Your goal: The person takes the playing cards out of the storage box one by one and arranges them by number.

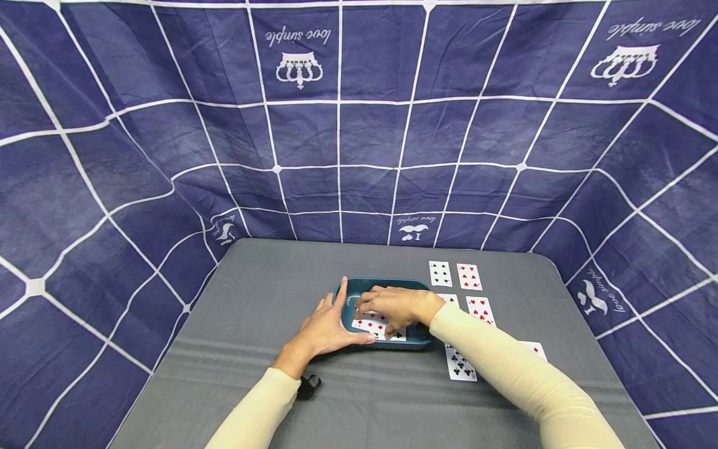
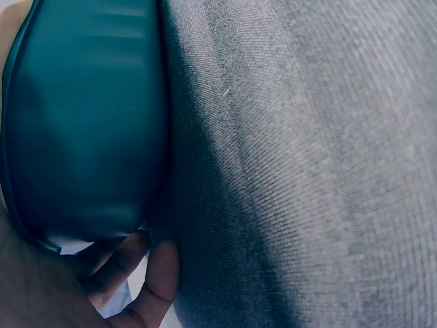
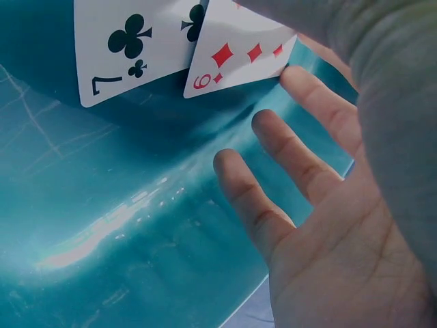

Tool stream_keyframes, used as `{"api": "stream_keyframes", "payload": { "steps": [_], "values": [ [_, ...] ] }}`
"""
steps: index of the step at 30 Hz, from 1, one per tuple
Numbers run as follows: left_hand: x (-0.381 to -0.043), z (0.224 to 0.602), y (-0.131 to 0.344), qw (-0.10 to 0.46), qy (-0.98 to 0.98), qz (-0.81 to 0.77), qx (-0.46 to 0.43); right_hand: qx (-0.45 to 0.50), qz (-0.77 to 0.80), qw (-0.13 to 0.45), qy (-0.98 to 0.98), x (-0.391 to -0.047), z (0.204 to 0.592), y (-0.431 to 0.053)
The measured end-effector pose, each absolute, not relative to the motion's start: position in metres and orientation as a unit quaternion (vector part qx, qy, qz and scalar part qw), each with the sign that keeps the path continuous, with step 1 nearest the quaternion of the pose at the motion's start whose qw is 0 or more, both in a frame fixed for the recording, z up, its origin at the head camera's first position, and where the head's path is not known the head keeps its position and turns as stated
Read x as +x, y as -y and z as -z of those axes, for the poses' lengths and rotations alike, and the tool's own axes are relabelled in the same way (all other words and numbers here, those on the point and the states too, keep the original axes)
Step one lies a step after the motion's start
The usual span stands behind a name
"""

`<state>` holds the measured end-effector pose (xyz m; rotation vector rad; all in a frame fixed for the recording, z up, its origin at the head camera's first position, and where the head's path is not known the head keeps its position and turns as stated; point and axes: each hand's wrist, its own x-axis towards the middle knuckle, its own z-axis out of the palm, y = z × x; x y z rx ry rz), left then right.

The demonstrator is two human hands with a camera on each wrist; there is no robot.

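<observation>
A teal tray (image 1: 415,284) with rounded ends sits on the grey table in the head view. My left hand (image 1: 324,327) grips its left end, thumb along the near rim and fingers toward the far side; the left wrist view shows the tray's outer wall (image 2: 89,116) against that hand. Inside the tray, my right hand (image 1: 395,307) pinches a red diamonds card (image 1: 364,323) between thumb and fingers. Under it lies a seven of clubs (image 3: 126,51), partly covered by the diamonds card. The right thumb's contact is partly hidden; three other fingers (image 3: 249,195) spread loosely over the tray floor.
Several face-up cards lie right of the tray: a spades card (image 1: 440,274), hearts cards (image 1: 469,277), a clubs card (image 1: 461,365) and a diamonds card (image 1: 535,348) partly behind the right sleeve. A small black device (image 1: 308,386) is at the left wrist. Blue cloth (image 1: 370,134) surrounds the table.
</observation>
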<state>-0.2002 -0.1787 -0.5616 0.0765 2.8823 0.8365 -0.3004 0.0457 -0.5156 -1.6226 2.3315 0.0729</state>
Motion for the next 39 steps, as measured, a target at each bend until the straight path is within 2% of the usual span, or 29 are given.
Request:
{"api": "stream_keyframes", "payload": {
  "steps": [21,39],
  "values": [
    [-0.200,0.563,0.180,0.078,-0.955,-0.285,0.022,-0.552,-0.022,0.158,-0.818,-0.301,0.516,-0.035],
    [-0.200,0.562,0.180,0.070,-0.957,-0.281,0.022,-0.528,0.071,0.155,-0.832,-0.302,0.509,-0.050]
  ]
}}
